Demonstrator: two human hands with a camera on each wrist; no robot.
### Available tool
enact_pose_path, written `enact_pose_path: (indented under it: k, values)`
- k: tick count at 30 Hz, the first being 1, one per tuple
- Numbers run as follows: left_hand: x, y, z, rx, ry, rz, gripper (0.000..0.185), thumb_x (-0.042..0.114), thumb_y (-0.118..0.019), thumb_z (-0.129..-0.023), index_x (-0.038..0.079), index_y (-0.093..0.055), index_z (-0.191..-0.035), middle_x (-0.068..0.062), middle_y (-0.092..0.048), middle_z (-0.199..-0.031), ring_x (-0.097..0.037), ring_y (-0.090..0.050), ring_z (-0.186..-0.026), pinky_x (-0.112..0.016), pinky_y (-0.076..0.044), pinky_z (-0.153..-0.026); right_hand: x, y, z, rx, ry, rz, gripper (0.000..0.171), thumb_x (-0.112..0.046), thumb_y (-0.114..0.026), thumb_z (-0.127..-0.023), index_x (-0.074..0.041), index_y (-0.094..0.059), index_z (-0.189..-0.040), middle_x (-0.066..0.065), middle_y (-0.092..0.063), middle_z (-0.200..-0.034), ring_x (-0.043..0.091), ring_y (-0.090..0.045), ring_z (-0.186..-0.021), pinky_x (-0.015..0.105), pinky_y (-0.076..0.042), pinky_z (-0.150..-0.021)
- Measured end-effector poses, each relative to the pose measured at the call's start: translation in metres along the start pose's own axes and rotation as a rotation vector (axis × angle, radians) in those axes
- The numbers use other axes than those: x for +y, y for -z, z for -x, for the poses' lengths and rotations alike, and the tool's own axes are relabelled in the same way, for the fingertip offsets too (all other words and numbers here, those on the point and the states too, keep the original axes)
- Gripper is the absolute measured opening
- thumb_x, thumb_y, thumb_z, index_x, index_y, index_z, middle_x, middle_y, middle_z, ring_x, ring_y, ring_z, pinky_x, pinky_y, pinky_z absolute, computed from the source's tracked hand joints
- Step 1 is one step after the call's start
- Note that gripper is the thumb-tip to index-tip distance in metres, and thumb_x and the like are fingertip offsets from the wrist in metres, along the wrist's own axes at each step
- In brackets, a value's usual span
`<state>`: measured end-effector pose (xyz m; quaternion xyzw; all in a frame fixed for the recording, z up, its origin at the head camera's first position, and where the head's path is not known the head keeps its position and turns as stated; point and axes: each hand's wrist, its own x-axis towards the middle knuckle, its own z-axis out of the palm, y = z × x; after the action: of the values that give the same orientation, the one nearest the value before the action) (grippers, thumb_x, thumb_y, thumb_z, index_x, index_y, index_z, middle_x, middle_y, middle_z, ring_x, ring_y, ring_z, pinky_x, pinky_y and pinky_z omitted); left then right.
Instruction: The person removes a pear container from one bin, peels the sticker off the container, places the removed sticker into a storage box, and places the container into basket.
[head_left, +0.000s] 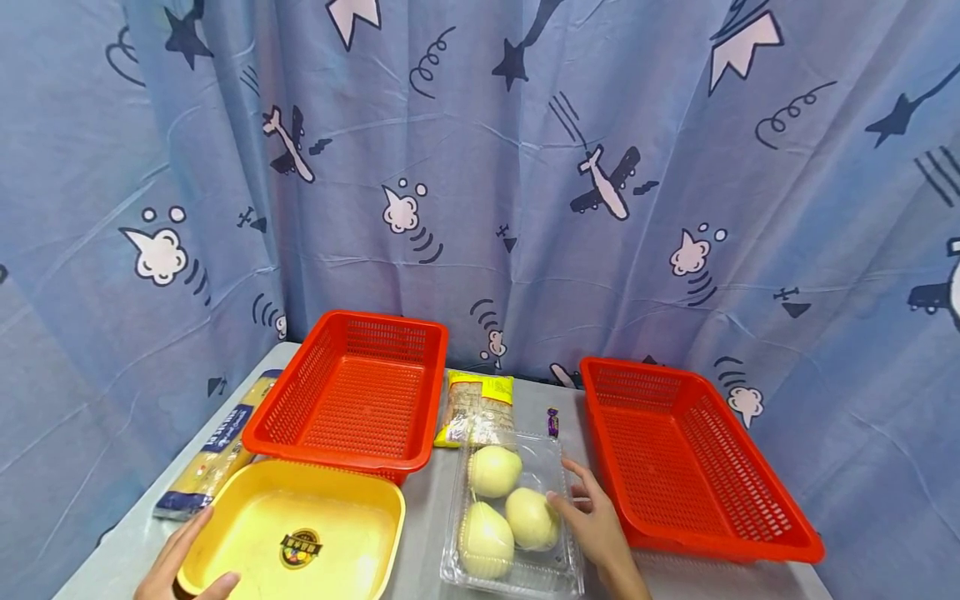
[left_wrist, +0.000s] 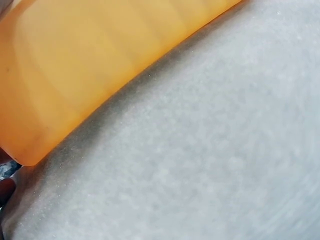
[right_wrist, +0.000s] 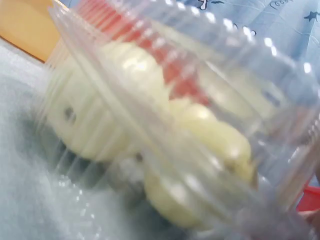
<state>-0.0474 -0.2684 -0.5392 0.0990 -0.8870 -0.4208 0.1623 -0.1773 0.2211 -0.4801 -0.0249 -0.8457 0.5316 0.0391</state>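
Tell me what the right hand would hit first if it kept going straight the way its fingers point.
The right hand already touches the clear clamshell box. Its fingers point left and away, so it would press the box wall, then probably the nearest pear inside.

No legible text, round sticker [head_left: 301, 547] inside yellow tray [head_left: 225, 507] unreadable, print on blue-labelled spaghetti packet [head_left: 216, 451] too small to be read

Left hand [head_left: 183, 562] grips the near left corner of the yellow tray [head_left: 296, 533], thumb over its rim. Right hand [head_left: 592, 521] touches the right side of the clear clamshell box [head_left: 513, 508], which holds three pale pears [head_left: 495, 471]. Two red baskets [head_left: 352, 392] flank a noodle packet [head_left: 476, 407]. A spaghetti pack [head_left: 217, 446] lies far left on the grey table [head_left: 423, 517].
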Motion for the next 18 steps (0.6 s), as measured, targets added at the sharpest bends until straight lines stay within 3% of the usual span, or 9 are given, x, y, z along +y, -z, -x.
enact_pose_path:
  k: [5,11,13,15,18]
  values:
    - [0.000,0.000,0.000,-0.003,-0.005,-0.003,0.098,0.039,-0.081,-0.078,0.010,-0.026,-0.153,-0.027,-0.035,-0.142,-0.043,-0.040,-0.117,0.004,-0.018,-0.078,0.009,0.000,-0.002,-0.040,0.039,-0.094,0.059,-0.016,-0.073,-0.086,-0.016,-0.049,-0.141,0.009,-0.049,-0.082,0.017,-0.048,-0.073,0.028,-0.041,-0.063]
    - [-0.003,0.001,-0.002,-0.021,-0.010,-0.012,0.098,0.040,-0.080,-0.079,0.011,-0.024,-0.154,-0.028,-0.034,-0.142,-0.045,-0.038,-0.118,0.004,-0.017,-0.078,0.017,-0.001,-0.004,-0.081,0.091,-0.168,0.057,-0.013,-0.070,-0.088,-0.014,-0.049,-0.141,0.005,-0.044,-0.071,0.014,-0.043,-0.064,0.025,-0.037,-0.060]
    - [-0.005,0.004,-0.004,-0.056,0.020,-0.022,0.099,0.042,-0.078,-0.080,0.011,-0.022,-0.155,-0.029,-0.032,-0.144,-0.047,-0.037,-0.120,-0.008,-0.029,-0.093,0.020,-0.001,-0.005,-0.100,0.098,-0.190,0.056,-0.012,-0.069,-0.088,-0.013,-0.049,-0.140,0.004,-0.043,-0.070,0.014,-0.042,-0.065,0.026,-0.037,-0.060]
    - [-0.007,0.006,-0.006,-0.102,0.052,-0.025,0.100,0.043,-0.077,-0.081,0.009,-0.019,-0.155,-0.030,-0.028,-0.145,-0.049,-0.034,-0.123,-0.033,-0.034,-0.104,0.022,-0.002,-0.006,-0.117,0.097,-0.210,0.055,-0.012,-0.068,-0.089,-0.012,-0.049,-0.140,0.004,-0.043,-0.070,0.016,-0.043,-0.066,0.027,-0.038,-0.061]
    - [-0.009,0.010,-0.010,-0.160,0.098,-0.025,0.101,0.044,-0.076,-0.082,0.007,-0.016,-0.155,-0.031,-0.024,-0.146,-0.050,-0.030,-0.125,-0.068,-0.032,-0.093,0.025,-0.003,-0.007,-0.128,0.102,-0.230,0.054,-0.009,-0.067,-0.088,-0.010,-0.049,-0.139,0.005,-0.045,-0.072,0.019,-0.046,-0.070,0.029,-0.040,-0.066]
